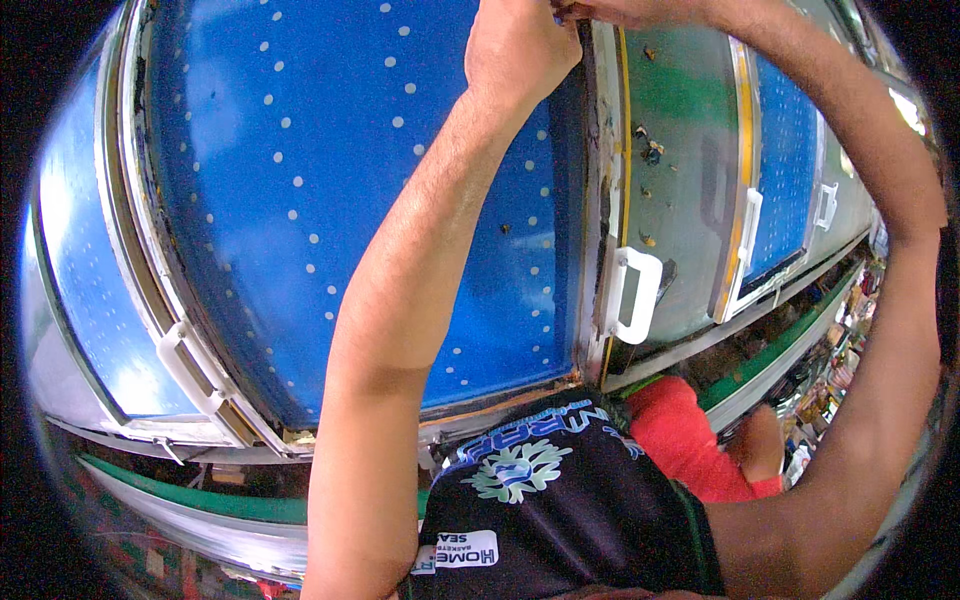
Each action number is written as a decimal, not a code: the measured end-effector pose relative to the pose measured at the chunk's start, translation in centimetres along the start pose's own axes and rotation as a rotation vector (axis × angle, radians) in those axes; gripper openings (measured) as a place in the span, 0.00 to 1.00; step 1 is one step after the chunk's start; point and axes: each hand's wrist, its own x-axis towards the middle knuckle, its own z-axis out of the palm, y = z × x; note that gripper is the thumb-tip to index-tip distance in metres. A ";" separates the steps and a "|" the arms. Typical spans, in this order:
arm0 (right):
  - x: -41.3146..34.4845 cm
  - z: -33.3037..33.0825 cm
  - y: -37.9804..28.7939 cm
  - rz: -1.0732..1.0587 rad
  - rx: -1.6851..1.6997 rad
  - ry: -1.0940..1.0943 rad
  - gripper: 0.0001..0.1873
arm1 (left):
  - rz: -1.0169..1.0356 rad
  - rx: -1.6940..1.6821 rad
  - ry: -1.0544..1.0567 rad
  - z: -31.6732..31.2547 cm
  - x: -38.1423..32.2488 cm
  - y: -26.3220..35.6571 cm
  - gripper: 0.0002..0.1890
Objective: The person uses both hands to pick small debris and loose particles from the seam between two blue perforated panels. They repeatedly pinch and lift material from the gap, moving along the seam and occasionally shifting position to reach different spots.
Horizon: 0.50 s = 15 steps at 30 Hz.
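Both arms reach up to the top edge of the head view. My left hand [521,45] is bent at the wrist in front of a blue screen printing table bed or panel with white dots [360,225], near its right frame [600,187]. My right hand [637,11] meets it from the right at the picture's edge. The fingers of both hands are cut off or hidden, so what they hold cannot be told. A white plastic handle [637,296] is fixed on the frame below the hands.
Framed panels with white handles [184,367] stand at the left and right [750,225]. A grey-green pane with small dark scraps [651,154] lies right of the near frame. A green rail [780,337] runs below. Many small items [847,307] litter the floor at the right.
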 end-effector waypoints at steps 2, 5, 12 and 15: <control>0.2 0.0 -0.1 0.032 0.072 0.144 0.10 | -0.106 -0.166 -0.058 0.0 0.1 -0.1 0.17; 0.6 -0.9 0.7 0.149 0.204 0.079 0.09 | -0.165 0.030 -0.074 -0.1 0.4 0.1 0.24; -1.9 -1.1 1.5 0.254 0.171 0.385 0.12 | -0.141 0.057 -0.207 -0.6 -0.5 0.2 0.25; -4.9 -1.3 -0.6 0.571 0.122 0.351 0.09 | 0.028 0.052 -0.244 -0.5 -0.5 -1.0 0.17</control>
